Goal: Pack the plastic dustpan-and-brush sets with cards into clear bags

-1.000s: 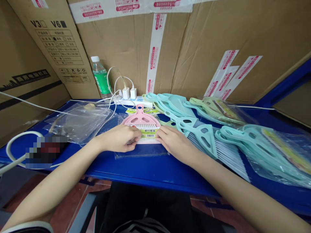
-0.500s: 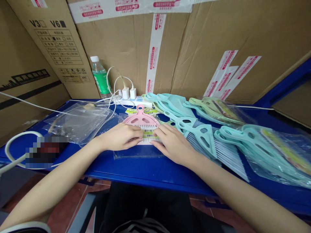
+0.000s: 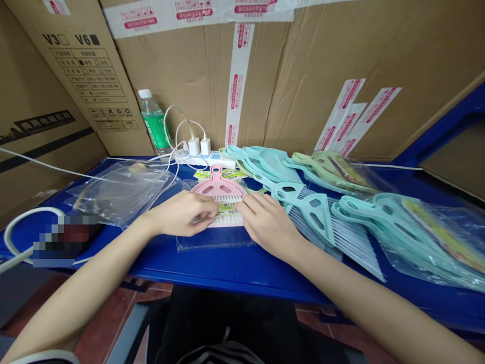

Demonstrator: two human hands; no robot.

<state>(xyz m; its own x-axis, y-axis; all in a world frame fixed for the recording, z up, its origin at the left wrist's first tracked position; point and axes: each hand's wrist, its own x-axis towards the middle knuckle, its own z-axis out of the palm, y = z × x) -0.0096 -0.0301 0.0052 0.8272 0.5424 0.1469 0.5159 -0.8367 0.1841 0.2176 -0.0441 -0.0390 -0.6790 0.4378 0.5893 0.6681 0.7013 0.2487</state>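
The left hand (image 3: 177, 215) and right hand (image 3: 267, 222) meet at the centre of the bench, fingers curled and closed in from 2 sides on the lower part of the pink brush (image 3: 219, 183). Neither hand is spread open; the fingertips of each press on or around the printed card (image 3: 228, 207) at the brush head, though how firm the hold is cannot be told. The pink brush lies flat, handle pointing away from the person, with white bristles showing below the fingers. The placement of the hands appears to steady brush and card against each other. Beneath them lies a flat clear bag (image 3: 214, 243), giving the set a smooth bed on the blue table (image 3: 159, 269). To the right, mint brushes (image 3: 306, 215) lie overlapped in a fanned row, apparently packed close to save bench space; further right are bagged mint sets (image 3: 407, 237), and behind these, bagged pale green sets (image 3: 333, 173). To the left lies a crumpled clear bag (image 3: 121, 194). At the back, a power strip (image 3: 204, 160) with 2 white chargers (image 3: 199, 146) sits against cardboard boxes (image 3: 197, 86), beside a water bottle (image 3: 152, 121), so its cords stay toward the rear. A pixelated patch (image 3: 62, 240) at left hides an object.
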